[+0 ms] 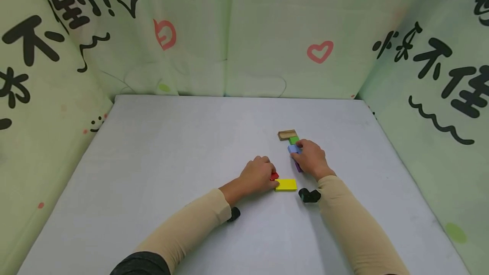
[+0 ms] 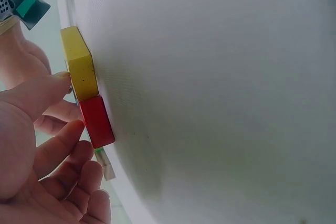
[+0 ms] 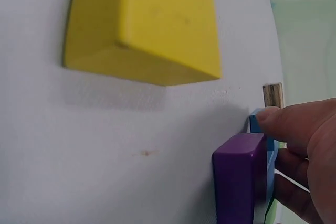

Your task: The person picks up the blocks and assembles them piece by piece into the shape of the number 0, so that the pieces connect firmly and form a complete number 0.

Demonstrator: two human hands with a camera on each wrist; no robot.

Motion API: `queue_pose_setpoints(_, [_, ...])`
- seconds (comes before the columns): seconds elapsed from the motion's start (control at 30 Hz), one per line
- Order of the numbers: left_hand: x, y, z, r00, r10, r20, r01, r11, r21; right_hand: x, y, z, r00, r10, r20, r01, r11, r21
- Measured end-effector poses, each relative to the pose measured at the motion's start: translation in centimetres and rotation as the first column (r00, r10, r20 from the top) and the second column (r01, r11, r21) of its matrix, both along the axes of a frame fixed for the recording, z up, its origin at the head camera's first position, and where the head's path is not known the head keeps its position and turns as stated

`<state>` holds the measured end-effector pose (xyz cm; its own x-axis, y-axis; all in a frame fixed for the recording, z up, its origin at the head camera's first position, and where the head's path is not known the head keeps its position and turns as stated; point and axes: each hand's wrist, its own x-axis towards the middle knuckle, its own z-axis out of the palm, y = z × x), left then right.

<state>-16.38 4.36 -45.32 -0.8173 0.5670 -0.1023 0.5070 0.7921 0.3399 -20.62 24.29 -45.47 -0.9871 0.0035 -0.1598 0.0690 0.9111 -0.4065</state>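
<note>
My left hand (image 1: 257, 175) is beside a yellow block (image 1: 286, 185) and a red block (image 1: 274, 176), which lie end to end. Its thumb touches the yellow block (image 2: 83, 69), and the index fingertip meets the side of the red block (image 2: 97, 121). Farther back, my right hand (image 1: 313, 158) pinches a blue block (image 1: 293, 149), the thumb on one side and fingers on the other. Against the blue piece stands a purple block (image 3: 239, 177), partly hidden by that hand in the head view. A green block (image 1: 293, 140) adjoins the blue one's far end.
Beyond the green piece lies a brown wooden block (image 1: 287, 135). The white table (image 1: 172, 147) is enclosed by pale green printed curtains (image 1: 267, 33) at the back and sides. Black wrist devices (image 1: 309, 195) hang under both forearms.
</note>
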Motion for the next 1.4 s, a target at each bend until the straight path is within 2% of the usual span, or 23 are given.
queue_pose_setpoints(0.33, [-0.11,0.07,-0.36,1.000,-0.007,-0.008,0.007,1.000,-0.007,0.10,-0.11,-0.04,1.000,0.007,-0.011,-0.007,1.000,0.021])
queue_pose_setpoints(0.97, [-0.11,0.07,-0.27,1.000,-0.011,-0.026,0.011,1.000,-0.016,0.14,-0.57,-0.12,0.998,0.052,-0.040,-0.049,0.997,0.058])
queue_pose_setpoints(1.4, [-0.18,0.11,-0.45,1.000,-0.006,-0.023,0.006,1.000,-0.009,0.96,-0.40,-0.08,0.990,0.059,-0.125,-0.064,0.997,-0.034])
